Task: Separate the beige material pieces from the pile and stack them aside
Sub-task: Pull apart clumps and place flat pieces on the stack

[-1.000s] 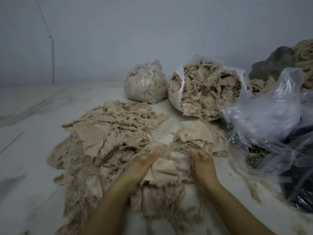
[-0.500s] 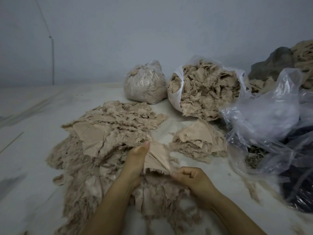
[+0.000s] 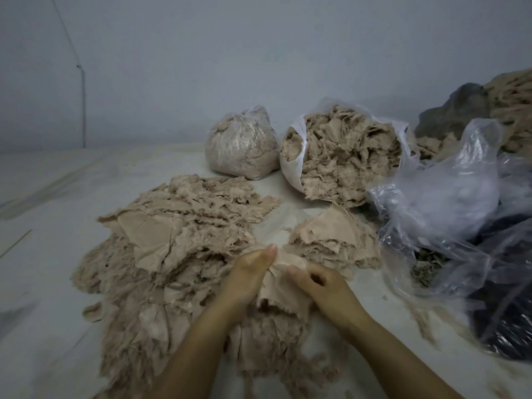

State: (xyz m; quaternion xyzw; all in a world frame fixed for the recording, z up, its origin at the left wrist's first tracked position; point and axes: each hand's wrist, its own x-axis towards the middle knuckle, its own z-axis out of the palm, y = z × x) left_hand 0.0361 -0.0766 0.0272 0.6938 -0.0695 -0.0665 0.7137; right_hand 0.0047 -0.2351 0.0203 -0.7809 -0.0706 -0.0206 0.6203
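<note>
A wide pile of frayed beige material pieces [image 3: 178,254] spreads over the pale surface at centre left. Both hands work at its near right edge. My left hand [image 3: 249,276] and my right hand [image 3: 319,286] together pinch one beige piece [image 3: 283,279], lifted a little off the pile, with thumbs on top and fingers curled under it. A smaller stack of flat beige pieces [image 3: 331,240] lies just beyond my hands to the right, apart from the big pile.
An open white bag full of beige scraps [image 3: 342,156] and a tied clear bag [image 3: 240,148] stand at the back. Crumpled clear plastic [image 3: 449,214] over dark material fills the right side. A wall rises behind.
My right hand has moved left and closer to the left hand, and both now hold the same piece, bunched and raised between them.
</note>
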